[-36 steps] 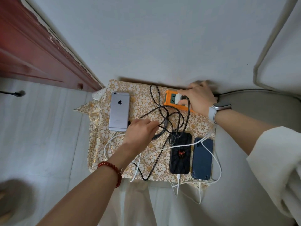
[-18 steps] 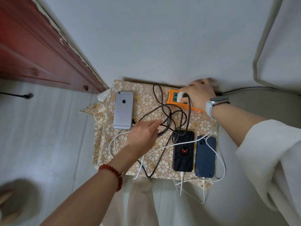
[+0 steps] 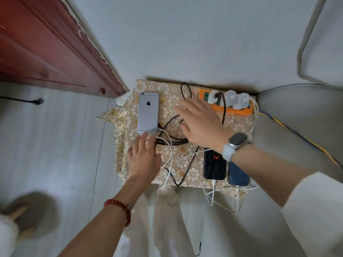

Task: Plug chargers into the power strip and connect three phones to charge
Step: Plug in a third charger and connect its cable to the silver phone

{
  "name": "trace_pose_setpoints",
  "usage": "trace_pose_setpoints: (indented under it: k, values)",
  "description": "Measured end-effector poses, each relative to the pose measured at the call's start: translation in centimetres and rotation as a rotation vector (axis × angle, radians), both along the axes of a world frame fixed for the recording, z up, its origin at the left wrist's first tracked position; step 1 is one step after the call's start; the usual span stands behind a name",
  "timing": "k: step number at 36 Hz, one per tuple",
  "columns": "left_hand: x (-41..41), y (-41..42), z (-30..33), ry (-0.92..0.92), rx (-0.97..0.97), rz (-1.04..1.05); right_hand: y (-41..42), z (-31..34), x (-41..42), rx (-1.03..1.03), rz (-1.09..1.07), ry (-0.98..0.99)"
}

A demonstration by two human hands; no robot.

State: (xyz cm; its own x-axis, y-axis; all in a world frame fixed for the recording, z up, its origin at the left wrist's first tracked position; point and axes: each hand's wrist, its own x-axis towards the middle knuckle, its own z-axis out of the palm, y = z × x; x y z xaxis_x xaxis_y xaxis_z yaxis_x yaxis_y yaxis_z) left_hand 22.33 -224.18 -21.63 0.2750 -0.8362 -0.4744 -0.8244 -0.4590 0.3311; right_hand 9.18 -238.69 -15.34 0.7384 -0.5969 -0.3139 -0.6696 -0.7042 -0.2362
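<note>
Looks nearly done. Three chargers seated in the orange power strip at the table's far right corner. Two dark phones cabled at the near right edge. Silver phone far left, plug unclear. Left hand and right hand both splayed flat, gripping nothing.

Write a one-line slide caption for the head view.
Both open hands, left hand and right hand, hover over tangled cables beside three phones and an orange power strip.
</note>
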Motion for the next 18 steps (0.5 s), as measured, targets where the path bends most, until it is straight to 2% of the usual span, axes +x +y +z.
trace_pose_setpoints:
  k: [3,7,18]
  values:
    - [0.9,0.0,-0.5,-0.004,0.068,0.043,0.6,-3.0,0.9,0.066,0.133,0.312]
    - [1.4,0.2,-1.3,0.028,0.131,0.096,0.8,-5.8,1.5,-0.067,0.208,0.478]
    - [2.5,-1.1,-2.3,0.137,0.110,0.238,3.6,-7.8,2.5,-0.127,0.188,0.412]
